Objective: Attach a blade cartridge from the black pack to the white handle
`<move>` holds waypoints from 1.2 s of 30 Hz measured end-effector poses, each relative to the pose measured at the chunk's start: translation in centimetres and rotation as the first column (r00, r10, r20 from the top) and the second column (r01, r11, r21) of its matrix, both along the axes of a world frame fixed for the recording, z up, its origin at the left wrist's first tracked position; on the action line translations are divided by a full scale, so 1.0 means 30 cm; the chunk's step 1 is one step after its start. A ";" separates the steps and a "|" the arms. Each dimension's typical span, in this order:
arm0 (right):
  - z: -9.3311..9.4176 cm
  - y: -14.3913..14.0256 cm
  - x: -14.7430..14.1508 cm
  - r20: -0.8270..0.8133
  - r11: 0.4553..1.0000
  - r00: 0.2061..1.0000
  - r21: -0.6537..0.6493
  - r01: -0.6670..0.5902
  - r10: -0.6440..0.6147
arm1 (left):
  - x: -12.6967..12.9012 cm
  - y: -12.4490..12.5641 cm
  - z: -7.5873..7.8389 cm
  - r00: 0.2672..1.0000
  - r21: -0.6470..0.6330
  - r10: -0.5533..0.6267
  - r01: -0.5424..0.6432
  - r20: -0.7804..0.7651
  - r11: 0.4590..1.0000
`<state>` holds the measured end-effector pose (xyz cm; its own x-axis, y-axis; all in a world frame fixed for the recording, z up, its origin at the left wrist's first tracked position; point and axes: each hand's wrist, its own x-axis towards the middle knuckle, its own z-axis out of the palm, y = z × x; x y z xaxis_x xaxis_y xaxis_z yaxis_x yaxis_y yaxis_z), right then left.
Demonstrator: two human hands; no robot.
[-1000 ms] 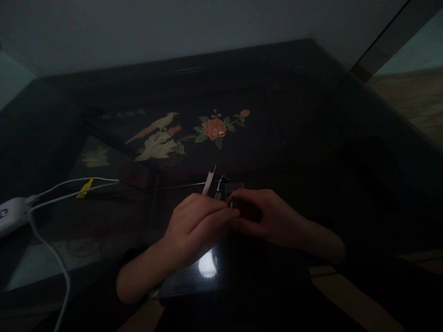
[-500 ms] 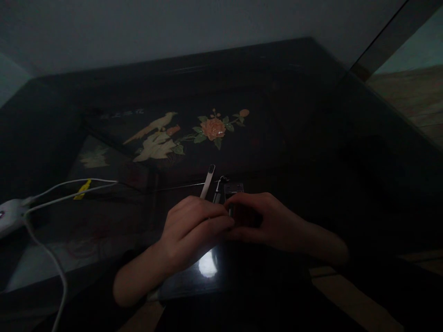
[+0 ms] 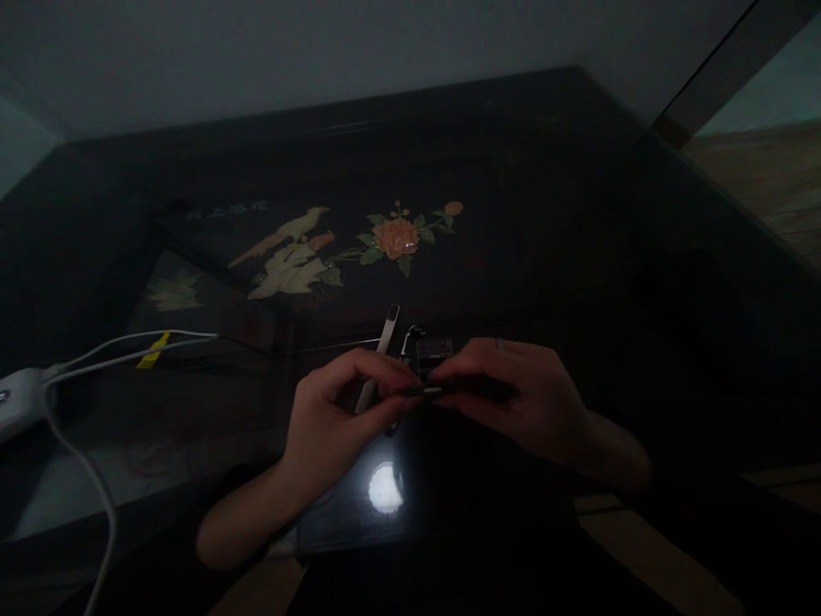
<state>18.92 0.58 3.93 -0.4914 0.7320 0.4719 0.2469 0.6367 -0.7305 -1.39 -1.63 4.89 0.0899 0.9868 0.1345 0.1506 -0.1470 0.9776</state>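
Note:
My left hand (image 3: 339, 411) and my right hand (image 3: 522, 389) meet above the dark table. Between their fingertips is a small thin dark piece with a pale edge (image 3: 431, 391); it is too small and dim to name. Each hand pinches one end of it. A long flat pale strip with a dark tip (image 3: 388, 329) lies under and behind my left fingers. Beside that strip is a slim shiny metal tool (image 3: 405, 344), partly covered by my hand. A small dark rectangular box (image 3: 434, 347) sits just beyond my right fingertips.
The glossy dark table (image 3: 545, 197) carries a bird-and-flower picture (image 3: 394, 238). At the left, a white power strip (image 3: 22, 398) has white cables (image 3: 96, 470), with a yellow tag (image 3: 154, 351) on one. A bright light reflection shows near the front edge.
My left hand has turned and drawn back slightly, its fingers now pinching the small dark piece from the left. The right hand has tilted, and more of the pale strip shows.

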 end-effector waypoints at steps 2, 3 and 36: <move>0.002 -0.003 0.001 -0.007 1.000 1.000 0.023 0.001 -0.001 | 0.001 0.000 0.001 1.000 -0.014 -0.028 0.028 0.001 1.000; 0.003 -0.004 0.002 -0.008 1.000 1.000 0.028 -0.003 0.003 | 0.000 0.001 0.000 0.999 -0.011 -0.042 0.042 -0.013 0.999; 0.020 -0.007 0.002 -0.018 0.997 0.997 0.002 0.080 -0.080 | -0.025 -0.014 -0.020 0.965 0.211 0.080 -0.026 -0.251 0.977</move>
<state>18.98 0.38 4.53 -0.4231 0.7671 0.4823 0.2840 0.6177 -0.7333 -2.13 -2.05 4.31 0.0960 0.9449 0.3129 0.4058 -0.3242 0.8546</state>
